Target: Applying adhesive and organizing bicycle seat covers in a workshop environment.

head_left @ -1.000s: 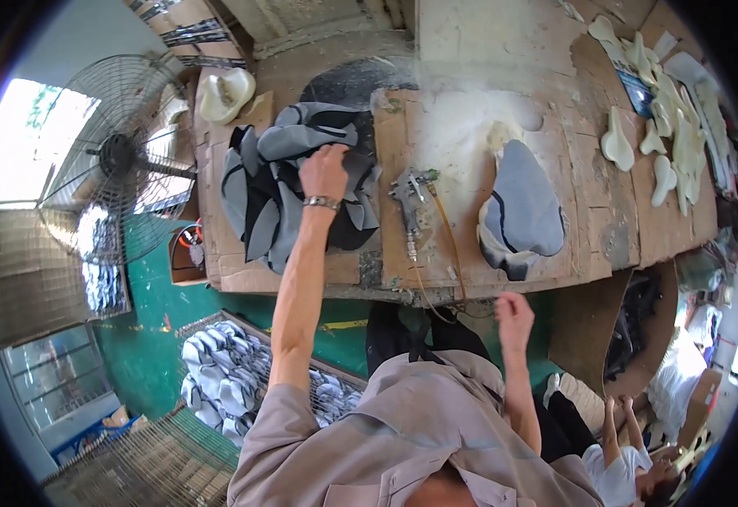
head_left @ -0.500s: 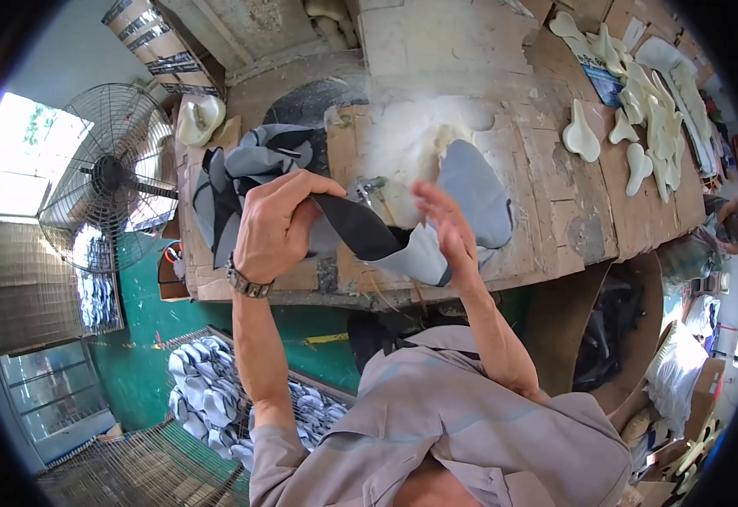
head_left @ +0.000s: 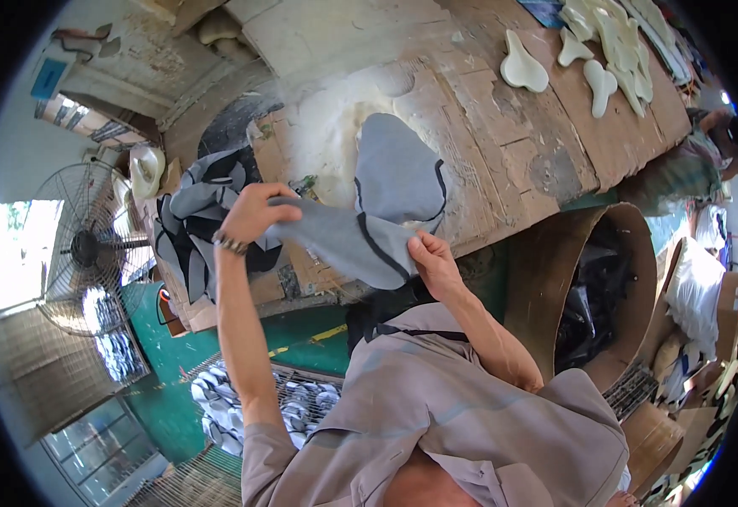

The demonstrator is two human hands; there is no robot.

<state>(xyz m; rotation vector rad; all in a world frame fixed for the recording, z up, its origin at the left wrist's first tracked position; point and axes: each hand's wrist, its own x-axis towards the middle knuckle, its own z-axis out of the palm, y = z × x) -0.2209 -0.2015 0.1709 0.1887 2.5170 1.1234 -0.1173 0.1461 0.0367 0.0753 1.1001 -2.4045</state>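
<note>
Stretched between my hands is a grey fabric saddle cover with a curved black band across it. My left hand pinches its narrow end, a watch on the wrist. At the wide end my right hand grips the edge between thumb and fingers. Just beyond lies another grey cover with black trim, flat on the cardboard-topped table. Beside my left hand is a heap of grey and black covers.
Cream saddle-shaped foam pieces lie at the table's far right. A caged fan stands on the left. A large round cardboard drum with black material sits right of me. Racks of grey-white pieces are low on the left.
The held cover has turned from its dark underside to its grey face and is spread out. My right hand has closed on its edge. The view has shifted to the right.
</note>
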